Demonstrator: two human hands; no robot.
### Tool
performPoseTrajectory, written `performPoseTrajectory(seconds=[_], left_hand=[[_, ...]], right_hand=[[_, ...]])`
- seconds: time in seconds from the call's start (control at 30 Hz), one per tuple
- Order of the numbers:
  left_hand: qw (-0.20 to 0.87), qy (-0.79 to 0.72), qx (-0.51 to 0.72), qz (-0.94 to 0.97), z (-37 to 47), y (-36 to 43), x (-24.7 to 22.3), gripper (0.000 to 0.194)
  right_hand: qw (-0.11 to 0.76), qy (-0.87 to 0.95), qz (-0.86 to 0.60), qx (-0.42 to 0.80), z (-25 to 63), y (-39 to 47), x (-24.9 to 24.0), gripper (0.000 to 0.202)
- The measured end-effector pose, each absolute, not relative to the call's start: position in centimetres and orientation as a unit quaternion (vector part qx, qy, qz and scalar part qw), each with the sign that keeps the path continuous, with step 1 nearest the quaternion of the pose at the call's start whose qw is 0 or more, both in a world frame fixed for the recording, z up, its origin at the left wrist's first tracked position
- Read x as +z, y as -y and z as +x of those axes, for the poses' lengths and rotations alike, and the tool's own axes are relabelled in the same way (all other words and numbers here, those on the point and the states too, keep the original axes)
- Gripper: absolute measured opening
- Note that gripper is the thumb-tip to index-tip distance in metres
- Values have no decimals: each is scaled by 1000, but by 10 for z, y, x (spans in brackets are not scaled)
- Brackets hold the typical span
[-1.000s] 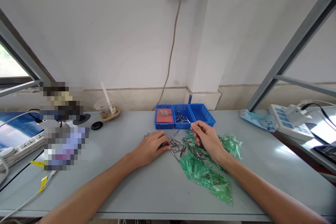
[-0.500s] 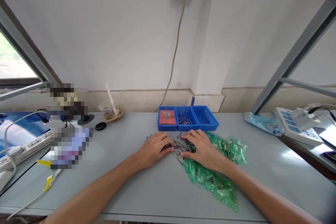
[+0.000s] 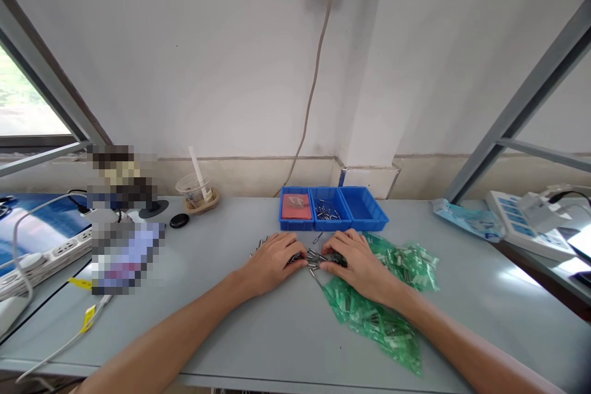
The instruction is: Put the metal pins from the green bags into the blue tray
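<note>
Small metal pins (image 3: 314,257) lie in a loose pile on the grey table. My left hand (image 3: 276,260) curves over the pile's left part, fingers bent around some pins. From the right, my right hand (image 3: 353,258) cups more pins, its thumb and fingers curled toward the left hand. Under and beside the right hand spreads a green plastic bag (image 3: 388,326) with metal pieces showing through. Behind the hands stand three joined blue bins (image 3: 367,206): the left one has a red packet (image 3: 296,206), the middle one holds metal pins (image 3: 327,212), the right one looks empty.
On the left are a black round lid (image 3: 179,220), a plastic cup with a straw (image 3: 196,189), a power strip (image 3: 64,247) and cables. To the right lie a light blue packet (image 3: 468,220) and a white power strip (image 3: 526,228). A wall cord hangs behind the bins.
My right hand's fingers have drawn in more around the pins, and the pins between my hands sit closer together. The whole view has shifted slightly.
</note>
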State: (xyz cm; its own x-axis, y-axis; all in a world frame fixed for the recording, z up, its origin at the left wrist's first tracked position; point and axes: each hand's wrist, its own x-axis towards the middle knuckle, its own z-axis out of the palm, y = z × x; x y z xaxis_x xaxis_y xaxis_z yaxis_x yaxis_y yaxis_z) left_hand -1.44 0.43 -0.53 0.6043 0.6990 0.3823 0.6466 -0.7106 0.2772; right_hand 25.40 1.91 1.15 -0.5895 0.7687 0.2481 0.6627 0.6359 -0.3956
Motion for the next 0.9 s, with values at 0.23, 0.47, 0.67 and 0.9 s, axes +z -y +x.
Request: performPoseTrajectory(seconds=[0.23, 0.47, 0.67, 0.9], left_hand=[[54, -375, 236, 895, -14, -5, -5, 19], [55, -371, 239, 896, -15, -5, -6, 20], [58, -370, 238, 896, -16, -3, -4, 20], [59, -366, 242, 897, -15, -2, -3, 20]], right_hand=[[189, 889, -395, 136, 252, -17, 13, 20], [228, 875, -403, 142, 252, -17, 13, 21], [335, 792, -443, 252, 251, -20, 18, 23], [408, 735, -450, 303, 255, -27, 16, 25]])
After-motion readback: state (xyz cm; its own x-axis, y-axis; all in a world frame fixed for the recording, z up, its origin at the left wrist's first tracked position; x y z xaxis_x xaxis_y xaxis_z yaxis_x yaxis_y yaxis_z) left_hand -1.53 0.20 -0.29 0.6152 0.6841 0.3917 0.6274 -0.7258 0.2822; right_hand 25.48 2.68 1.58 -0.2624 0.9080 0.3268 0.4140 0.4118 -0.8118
